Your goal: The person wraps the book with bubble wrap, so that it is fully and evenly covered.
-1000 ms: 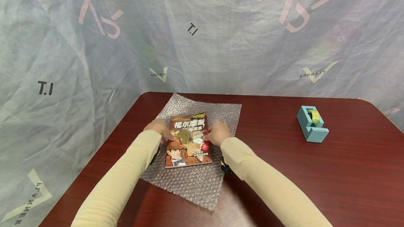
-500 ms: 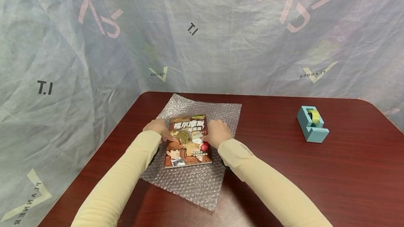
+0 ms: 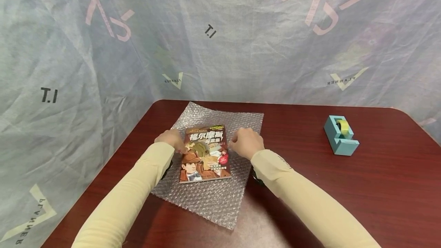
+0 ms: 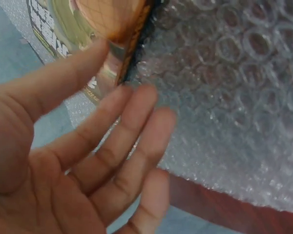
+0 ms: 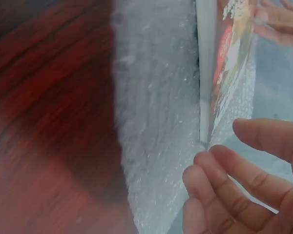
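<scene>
A paperback book [image 3: 205, 154] with a detective on its cover lies face up on a sheet of bubble wrap [image 3: 213, 198] on the dark red table [image 3: 310, 179]. My left hand [image 3: 169, 138] sits at the book's left edge. In the left wrist view its fingers [image 4: 136, 112] are straight, their tips against the edge of the book [image 4: 102, 19], with the thumb over the cover. My right hand [image 3: 245, 142] hovers just right of the book over the bubble wrap [image 5: 156, 122]. Its fingers [image 5: 219, 165] are loosely curled and hold nothing, near the book's corner [image 5: 229, 58].
A light blue tape dispenser [image 3: 340, 135] with a yellowish roll stands on the right side of the table. A pale printed fabric backdrop [image 3: 220, 41] encloses the table at the back and left. The table's rounded left corner is near the bubble wrap.
My right hand has let go of the book's right edge and moved right onto the bubble wrap. The left hand has stayed at the left edge, and the book has barely shifted.
</scene>
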The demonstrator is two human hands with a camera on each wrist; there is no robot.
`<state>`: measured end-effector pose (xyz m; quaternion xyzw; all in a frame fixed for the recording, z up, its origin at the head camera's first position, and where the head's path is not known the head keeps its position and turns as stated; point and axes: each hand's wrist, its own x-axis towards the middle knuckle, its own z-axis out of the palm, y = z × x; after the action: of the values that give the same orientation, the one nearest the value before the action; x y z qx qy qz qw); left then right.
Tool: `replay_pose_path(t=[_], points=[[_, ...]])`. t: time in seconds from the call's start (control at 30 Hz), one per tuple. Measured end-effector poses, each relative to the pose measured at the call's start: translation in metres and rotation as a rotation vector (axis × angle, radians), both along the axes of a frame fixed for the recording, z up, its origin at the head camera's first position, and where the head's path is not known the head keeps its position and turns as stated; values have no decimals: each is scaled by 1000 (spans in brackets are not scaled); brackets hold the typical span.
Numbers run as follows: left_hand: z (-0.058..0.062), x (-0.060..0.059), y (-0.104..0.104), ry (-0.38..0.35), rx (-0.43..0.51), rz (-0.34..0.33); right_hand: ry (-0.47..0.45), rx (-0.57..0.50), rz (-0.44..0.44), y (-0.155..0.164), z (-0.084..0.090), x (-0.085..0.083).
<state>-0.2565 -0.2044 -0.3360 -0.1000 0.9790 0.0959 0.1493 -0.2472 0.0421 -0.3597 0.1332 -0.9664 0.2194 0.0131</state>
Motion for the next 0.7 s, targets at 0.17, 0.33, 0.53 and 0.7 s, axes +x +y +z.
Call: replay_pose_path(t=[0.17,0.33,0.53,0.7], points=[[0,0,3,85,-84,59,0,66,50,6,1,8],[-5,-1,0,86,-121,32,-19,181,97,7,-2,15],[-12,2,-2,10,-132,-25,-55,288,106,10,-8,21],[-12,5,-3,-9,-110,-45,-33,315,110,15,-12,21]])
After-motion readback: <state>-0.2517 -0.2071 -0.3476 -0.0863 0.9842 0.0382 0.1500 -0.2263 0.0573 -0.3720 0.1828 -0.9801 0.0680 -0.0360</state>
